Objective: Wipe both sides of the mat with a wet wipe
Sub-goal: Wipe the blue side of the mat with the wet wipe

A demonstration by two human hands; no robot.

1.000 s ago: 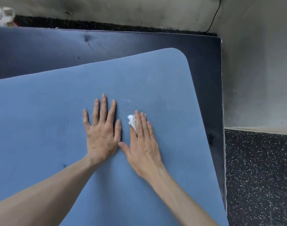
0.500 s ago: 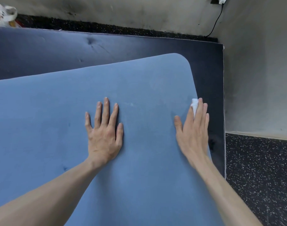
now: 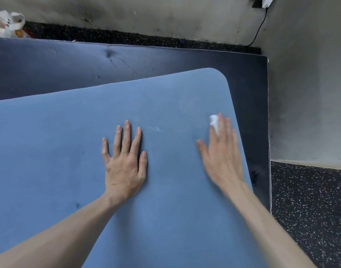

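Note:
A blue mat [image 3: 69, 144] lies flat across most of the view, its rounded far corner at the upper right. My left hand [image 3: 125, 163] presses flat on the mat's middle with straight, spread fingers. My right hand [image 3: 221, 155] lies flat near the mat's right edge, blurred by motion. It presses a white wet wipe [image 3: 214, 121] against the mat under its straight fingers. Only a small bunched part of the wipe shows past the fingertips.
A larger dark mat [image 3: 49, 66] lies under the blue one, reaching the grey walls [image 3: 309, 93]. Speckled black floor [image 3: 310, 209] is at the right. A white bag [image 3: 5, 24] sits at the far left, and a black cable [image 3: 259, 28] runs down the wall corner.
My right hand swept the wipe from beside my left hand out to the mat's right edge, then came slightly back inward. My left hand stayed put.

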